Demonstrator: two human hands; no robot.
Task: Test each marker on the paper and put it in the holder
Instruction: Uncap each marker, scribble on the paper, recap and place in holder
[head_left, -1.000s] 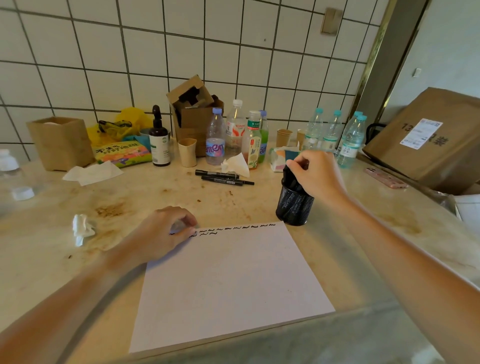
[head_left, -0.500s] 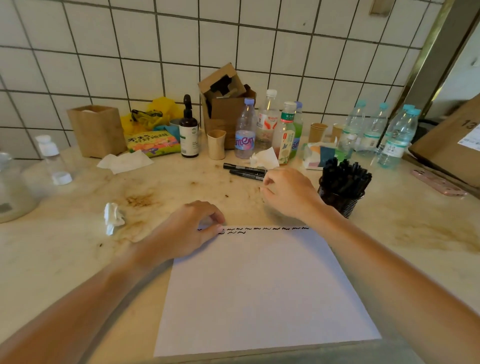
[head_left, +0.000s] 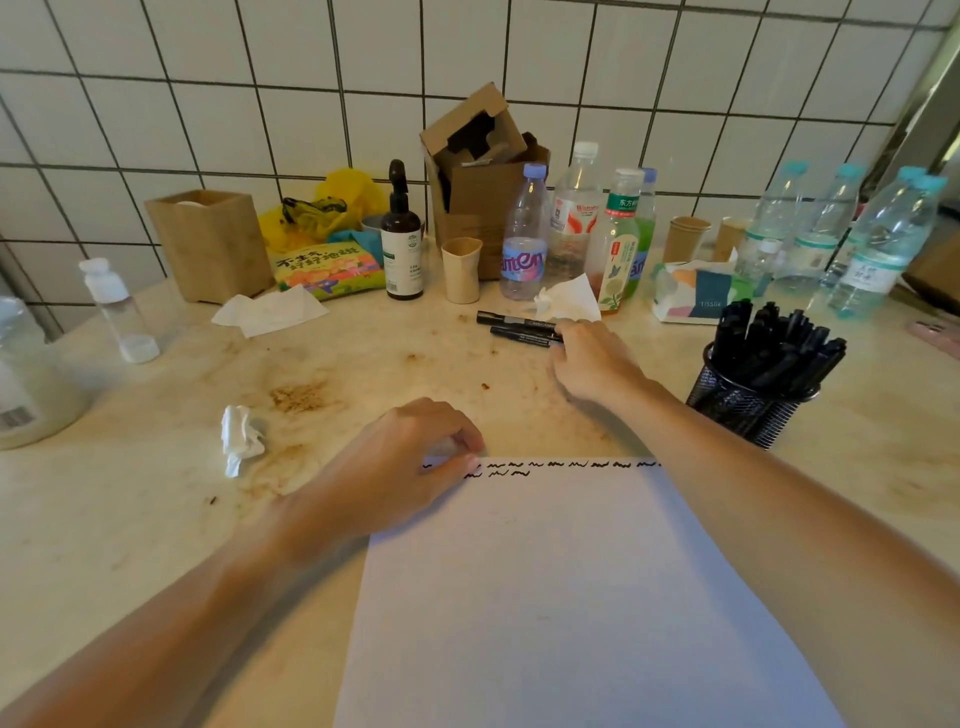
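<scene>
So, clutter first: along the tiled wall I see a wooden box (head_left: 210, 244), a yellow bag (head_left: 332, 205), a snack packet (head_left: 327, 267), a dark pump bottle (head_left: 401, 244), a torn cardboard carton (head_left: 483, 171), a beige cup (head_left: 461, 269), then a row of drink bottles (head_left: 524, 239) and, further right, clear water bottles (head_left: 878, 244). A tissue pack (head_left: 696, 293) sits just behind the mesh holder (head_left: 748, 405), which is packed w/ black markers (caps up, leaning right). A crumpled tissue (head_left: 240, 436) lies left of the paper (head_left: 561, 597); a flat one (head_left: 270, 312) is near the wooden box, and a folded one (head_left: 569, 299) sits just behind the loose markers (head_left: 519, 327).

Two loose markers lie side by side on the counter (head_left: 130, 519), approx. parallel, between the beige cup and my right hand (head_left: 592, 364). That hand has its fingers curled down at the markers' right ends; whether it has actually got a grip on one I can't tell. My left hand (head_left: 405, 467) rests on the paper's top left corner, fingers loosely curled, thumb and fingertips touching the sheet, nothing held.

Room: the paper's top edge carries black squiggles, w/ a short second row begun under them. Bare stained counter lies open between paper and loose markers; the holder stands just right of my right forearm, near the paper's top right corner.
</scene>
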